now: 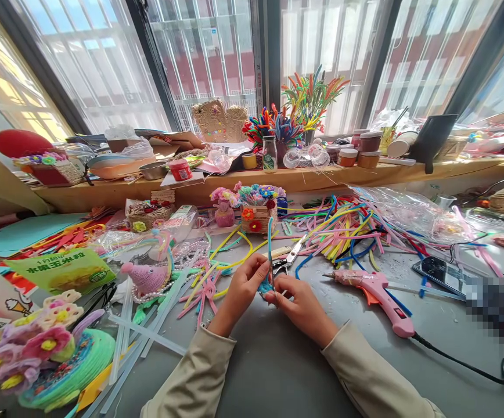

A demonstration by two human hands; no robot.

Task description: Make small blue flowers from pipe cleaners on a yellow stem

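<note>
Near the middle of the grey table, my left hand (pixel 249 284) pinches a blue pipe cleaner (pixel 270 235), part of it bunched up between my hands. One end of it sticks straight up above the fingers. My right hand (pixel 293 296) is closed on the same pipe cleaner from the other side, its fingertips close to those of the left. Just behind the hands lie scissors (pixel 296 251) with metal blades; their handles are partly hidden. To the right rests a pink hot glue gun (pixel 376 290), nozzle pointing left.
A heap of coloured pipe cleaners (pixel 343 232) spreads behind the hands. Clear glue sticks (pixel 165 316) and a pink crocheted cone (pixel 150 278) lie left. A flower piece (pixel 67 363) stands front left. The glue gun's black cord (pixel 456 355) runs right, near a phone (pixel 437 273).
</note>
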